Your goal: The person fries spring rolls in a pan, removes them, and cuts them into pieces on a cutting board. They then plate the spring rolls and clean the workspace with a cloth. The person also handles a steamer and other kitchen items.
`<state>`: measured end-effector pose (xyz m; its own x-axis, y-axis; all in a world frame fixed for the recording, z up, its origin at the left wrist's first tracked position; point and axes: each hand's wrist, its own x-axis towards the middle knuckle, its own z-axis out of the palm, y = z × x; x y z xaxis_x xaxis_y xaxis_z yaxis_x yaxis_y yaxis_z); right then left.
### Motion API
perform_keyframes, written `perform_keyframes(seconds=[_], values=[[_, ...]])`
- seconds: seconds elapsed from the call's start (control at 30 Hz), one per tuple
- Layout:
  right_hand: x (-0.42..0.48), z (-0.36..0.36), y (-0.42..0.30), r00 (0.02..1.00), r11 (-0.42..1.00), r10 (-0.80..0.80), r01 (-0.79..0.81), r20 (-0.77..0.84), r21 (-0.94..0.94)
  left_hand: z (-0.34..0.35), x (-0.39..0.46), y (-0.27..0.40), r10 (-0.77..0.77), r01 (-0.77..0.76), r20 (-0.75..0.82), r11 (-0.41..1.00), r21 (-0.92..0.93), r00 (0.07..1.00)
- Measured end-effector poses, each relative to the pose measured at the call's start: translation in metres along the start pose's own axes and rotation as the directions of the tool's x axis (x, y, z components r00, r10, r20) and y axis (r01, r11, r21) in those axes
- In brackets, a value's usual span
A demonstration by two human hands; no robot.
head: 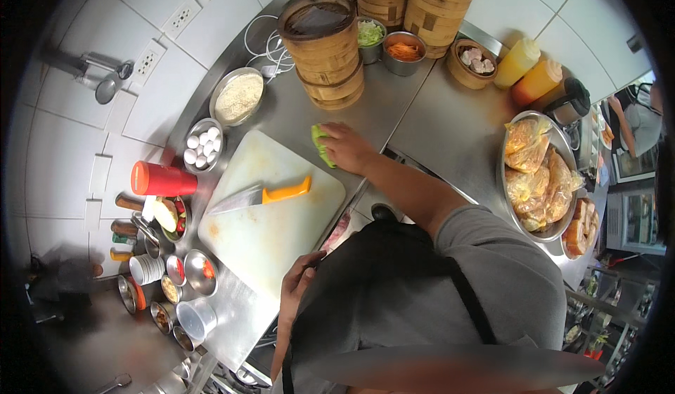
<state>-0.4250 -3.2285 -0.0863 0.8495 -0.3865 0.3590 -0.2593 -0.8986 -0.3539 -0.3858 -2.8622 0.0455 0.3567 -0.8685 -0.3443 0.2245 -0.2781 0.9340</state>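
My right hand (345, 146) presses down on a green cloth (322, 145), which lies on the stainless steel counter (390, 104) just right of the cutting board. At the counter's near edge, beside my apron, is my left hand (301, 278); its fingers are bent, and whether they grip anything is unclear. Between the two hands lies the white cutting board (279, 241), with stains on its surface. A chef's knife with a yellow handle (287, 190) rests on it, blade pointing left. Part of the left hand's fingertips is hidden against the dark apron.
Bamboo steamers (329, 62) stand at the back near shredded carrot (403, 51). Left are a bowl of eggs (203, 149), flour-like powder (238, 96) and a red container (163, 178). Right are squeeze bottles (537, 82) and a metal bowl of bagged meat (540, 183). A person (640, 120) stands far right.
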Motion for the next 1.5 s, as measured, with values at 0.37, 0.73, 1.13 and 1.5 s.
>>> perform_keyframes(seconds=[0.37, 0.73, 1.13, 1.5], values=[[-0.183, -0.108, 0.153, 0.542, 0.409, 0.724, -0.836, -0.427, -0.367, 0.027, 0.117, 0.044, -0.006, -0.061, 0.194, 0.941, 0.334, 0.981], [0.063, -0.087, 0.114, 0.629, -0.220, 0.661, -0.358, 0.409, 0.907, 0.007, 0.422, 0.095, 0.115, -0.121, -0.037, 0.959, -0.258, 0.993], [0.059, -0.177, 0.050, 0.699, -0.215, 0.562, -0.394, 0.443, 0.894, 0.037, 0.355, 0.141, 0.070, -0.059, 0.046, 0.976, -0.212, 0.996], [0.091, -0.423, 0.100, 0.799, 0.211, 0.595, -0.266, 0.092, 0.941, 0.196, 0.342, 0.368, 0.304, -0.248, 0.278, 0.943, -0.220, 0.911]])
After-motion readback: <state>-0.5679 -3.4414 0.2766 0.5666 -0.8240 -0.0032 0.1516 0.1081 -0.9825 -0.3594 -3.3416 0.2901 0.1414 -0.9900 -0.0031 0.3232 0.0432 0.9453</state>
